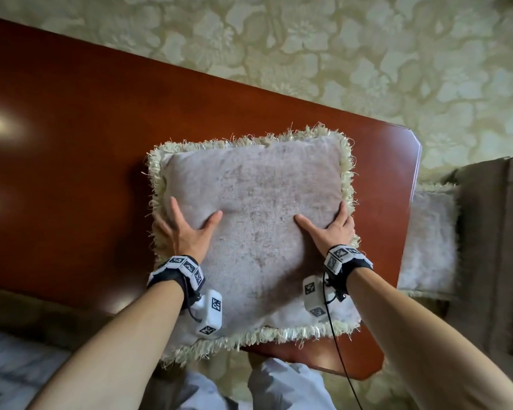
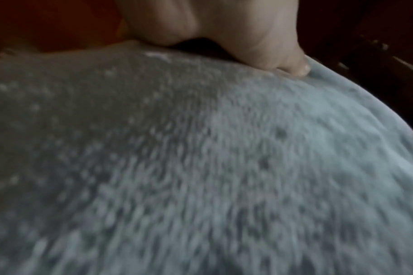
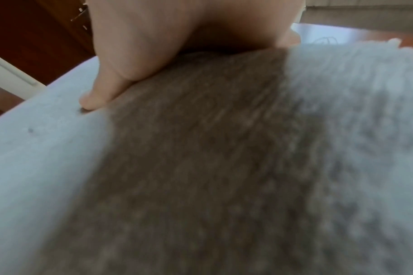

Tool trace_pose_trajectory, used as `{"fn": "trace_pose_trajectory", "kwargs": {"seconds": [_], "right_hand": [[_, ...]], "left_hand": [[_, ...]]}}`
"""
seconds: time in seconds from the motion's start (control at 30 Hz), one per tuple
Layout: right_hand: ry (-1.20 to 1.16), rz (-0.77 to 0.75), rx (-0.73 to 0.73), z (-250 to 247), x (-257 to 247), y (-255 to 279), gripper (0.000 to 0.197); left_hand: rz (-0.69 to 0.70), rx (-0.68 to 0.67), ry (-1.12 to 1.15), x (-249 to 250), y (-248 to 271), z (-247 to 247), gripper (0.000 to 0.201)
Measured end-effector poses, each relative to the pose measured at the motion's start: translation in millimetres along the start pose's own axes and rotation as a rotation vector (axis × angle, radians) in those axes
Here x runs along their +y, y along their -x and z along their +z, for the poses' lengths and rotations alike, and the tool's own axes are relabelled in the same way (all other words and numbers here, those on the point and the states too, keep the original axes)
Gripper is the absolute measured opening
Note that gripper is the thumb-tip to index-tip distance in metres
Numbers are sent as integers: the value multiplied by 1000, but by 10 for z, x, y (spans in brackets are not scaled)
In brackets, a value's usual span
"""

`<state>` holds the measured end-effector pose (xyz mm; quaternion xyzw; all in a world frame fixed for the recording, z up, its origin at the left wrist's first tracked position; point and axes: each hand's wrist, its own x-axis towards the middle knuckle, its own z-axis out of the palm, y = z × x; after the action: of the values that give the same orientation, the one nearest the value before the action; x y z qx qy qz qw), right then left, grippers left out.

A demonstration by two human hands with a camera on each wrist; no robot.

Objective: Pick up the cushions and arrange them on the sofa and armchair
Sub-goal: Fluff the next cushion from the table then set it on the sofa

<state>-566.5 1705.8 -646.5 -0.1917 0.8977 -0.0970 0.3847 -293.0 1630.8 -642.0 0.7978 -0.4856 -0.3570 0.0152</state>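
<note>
A square pale grey-pink cushion with a cream fringe lies over the near right part of a red-brown wooden table. My left hand grips its left edge, thumb pressed on top and fingers wrapped round the side. My right hand grips the right edge the same way. In the left wrist view the thumb digs into the fuzzy cushion. The right wrist view shows the thumb pressed into the cushion. A second, matching cushion lies on the brown armchair at the right.
The floor is a pale green carpet with a flower pattern. The table's right corner stands close to the armchair. A striped grey fabric shows at the lower left, and my legs in light trousers are below the table edge.
</note>
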Motion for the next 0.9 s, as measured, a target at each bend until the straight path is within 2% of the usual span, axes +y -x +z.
{"fn": "trace_pose_trajectory", "kwargs": {"seconds": [0.1, 0.27, 0.4, 0.5, 0.6, 0.87, 0.9], "right_hand": [[-7, 51, -10, -39, -10, -32, 137], [1, 144, -47, -30, -33, -102, 148], [-79, 184, -111, -64, -59, -114, 144], [-119, 196, -95, -60, -56, -96, 149], [-137, 195, -98, -60, -81, -68, 144], [-163, 124, 6, -36, -288, 209, 139], [-178, 114, 12, -45, -317, 259, 137]], "left_hand": [[-128, -62, 108, -70, -62, -64, 135], [-184, -111, 129, -47, -59, -59, 147], [-196, -132, 206, -6, -14, -68, 143], [-185, -158, 328, 19, 12, -97, 146], [-176, -161, 372, 68, 40, -116, 127], [-177, -103, 416, 334, 229, -226, 113], [-165, -101, 420, 358, 256, -238, 116]]}}
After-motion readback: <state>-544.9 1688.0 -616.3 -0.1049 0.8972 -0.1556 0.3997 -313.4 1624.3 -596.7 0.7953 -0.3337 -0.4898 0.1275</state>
